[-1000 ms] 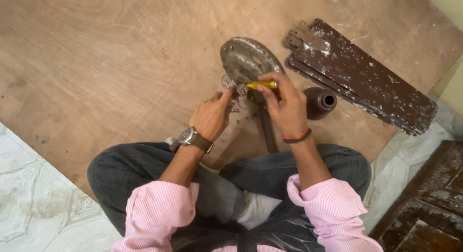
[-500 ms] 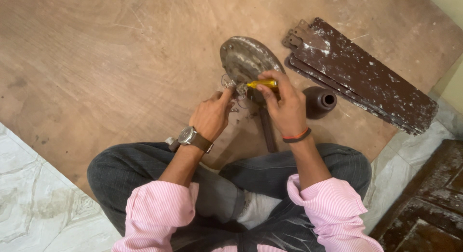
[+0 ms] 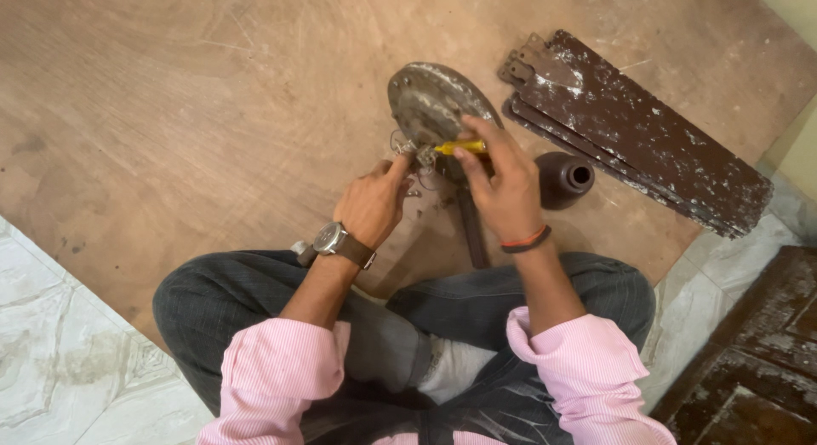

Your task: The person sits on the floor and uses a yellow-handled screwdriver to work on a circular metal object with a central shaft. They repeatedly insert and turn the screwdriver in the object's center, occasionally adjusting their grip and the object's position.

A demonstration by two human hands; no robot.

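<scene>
A round grey metal fan motor housing (image 3: pixel 430 100) stands tilted on a brown wooden board (image 3: pixel 170 113), with a dark rod (image 3: pixel 471 228) running down from it toward my legs. My right hand (image 3: pixel 502 185) is shut on a small yellow-handled screwdriver (image 3: pixel 459 146), its tip at the housing's lower edge. My left hand (image 3: pixel 373 202), with a wristwatch, pinches the thin wires and small fitting (image 3: pixel 407 149) at that same spot.
A stack of dark brown, paint-flecked fan blades (image 3: pixel 634 126) lies at the upper right. A dark brown cup-shaped cover (image 3: pixel 563 179) sits beside my right hand. Pale tiled floor (image 3: pixel 51 360) borders the board; dark wooden panel (image 3: pixel 757 351) at lower right.
</scene>
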